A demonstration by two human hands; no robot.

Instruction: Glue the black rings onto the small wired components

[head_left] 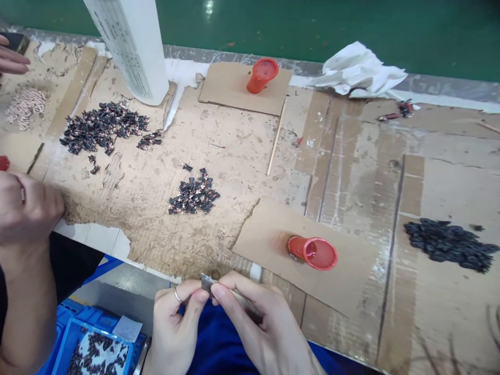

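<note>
Near the table's front edge, my left hand [177,320], with a ring on one finger, is closed in a pinch. My right hand [260,317] pinches right beside it, the fingertips almost meeting. Between them sticks up a small flat grey piece [207,282] with a pale, slanted top edge, like a bit of blade. What else the right fingers may hold is hidden. A red cup [320,253] with red contents stands on cardboard just beyond my right hand. A small pile of black parts with coppery ends [194,194] lies ahead of my left hand.
A larger pile of similar parts [101,127] lies by a tall white container [135,52]. Farther back are another red cup [262,75], a thin stick [276,138] and crumpled tissue [357,73]. Black rings [449,244] lie right. A co-worker's arm [27,271] is left.
</note>
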